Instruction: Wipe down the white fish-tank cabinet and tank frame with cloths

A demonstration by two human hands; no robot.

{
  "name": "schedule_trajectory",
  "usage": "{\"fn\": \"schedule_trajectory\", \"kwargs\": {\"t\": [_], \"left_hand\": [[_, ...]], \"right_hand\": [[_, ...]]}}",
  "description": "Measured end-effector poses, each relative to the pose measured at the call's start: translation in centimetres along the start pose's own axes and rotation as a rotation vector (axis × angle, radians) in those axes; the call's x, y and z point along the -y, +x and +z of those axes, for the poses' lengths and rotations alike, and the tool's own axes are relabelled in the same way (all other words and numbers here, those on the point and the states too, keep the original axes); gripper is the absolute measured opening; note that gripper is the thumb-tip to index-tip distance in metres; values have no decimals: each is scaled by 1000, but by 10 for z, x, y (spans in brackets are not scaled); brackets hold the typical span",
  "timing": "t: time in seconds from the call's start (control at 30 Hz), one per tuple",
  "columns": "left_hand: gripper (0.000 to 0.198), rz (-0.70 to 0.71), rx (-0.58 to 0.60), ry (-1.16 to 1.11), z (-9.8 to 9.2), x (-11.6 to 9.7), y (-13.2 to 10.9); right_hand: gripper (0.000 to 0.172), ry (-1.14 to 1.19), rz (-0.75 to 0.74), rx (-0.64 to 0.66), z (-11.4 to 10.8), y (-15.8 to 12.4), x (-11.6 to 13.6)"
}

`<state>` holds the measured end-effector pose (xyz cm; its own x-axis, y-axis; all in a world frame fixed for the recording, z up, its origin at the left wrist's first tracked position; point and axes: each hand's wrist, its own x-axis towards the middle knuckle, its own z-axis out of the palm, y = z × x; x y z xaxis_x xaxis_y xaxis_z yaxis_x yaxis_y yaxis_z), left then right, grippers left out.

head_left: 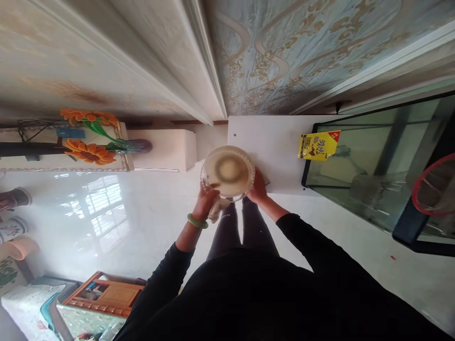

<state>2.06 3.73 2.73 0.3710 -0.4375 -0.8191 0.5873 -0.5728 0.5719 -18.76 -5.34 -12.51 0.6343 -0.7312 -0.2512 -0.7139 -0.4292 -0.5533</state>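
Observation:
A round clear glass bowl (227, 173) with a murky brown tint and a darker ring at its middle is held between both my hands, at the near edge of a white cabinet top (277, 147). My left hand (205, 201), with a green bangle on the wrist, grips the bowl's left rim and also presses a pale cloth (217, 211) beneath it. My right hand (258, 189) clasps the bowl's right rim. Both sleeves are black, and my dark-trousered legs show below the bowl.
A glass fish tank (373, 175) in a black frame stands to the right, with a yellow packet (318, 145) on its corner and a red-rimmed round thing (435, 184) further right. Orange artificial sunflowers (90, 137) are on the left, wooden furniture (106, 296) lower left, over glossy white floor (117, 222).

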Motion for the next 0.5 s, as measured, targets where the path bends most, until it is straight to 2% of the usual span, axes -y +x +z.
{"fn": "schedule_trajectory", "kwargs": {"t": [0.03,0.07,0.2,0.23,0.27,0.3,0.33,0.43,0.5], "left_hand": [[76,0,-2,4,-1,-1,1],[77,-4,-2,14,-1,-2,1],[78,-27,2,70,-4,-8,2],[80,-25,-7,79,-3,-9,3],[81,-23,-17,85,-2,-10,4],[82,-21,-25,87,0,-11,5],[83,-23,-31,85,1,-12,6],[79,-44,-25,72,7,-13,10],[76,-52,-4,68,10,-15,11]], "right_hand": [[60,7,-5,15,-4,0,-9],[62,7,13,9,-11,14,-21],[78,-78,260,-241,-47,126,-74],[78,-90,293,-280,-52,144,-80],[76,-92,311,-298,-54,150,-81],[74,-86,311,-294,-52,142,-77],[73,-73,296,-270,-47,123,-67],[69,-33,178,-119,-19,29,-27],[67,6,87,6,-5,-14,-6]]}}
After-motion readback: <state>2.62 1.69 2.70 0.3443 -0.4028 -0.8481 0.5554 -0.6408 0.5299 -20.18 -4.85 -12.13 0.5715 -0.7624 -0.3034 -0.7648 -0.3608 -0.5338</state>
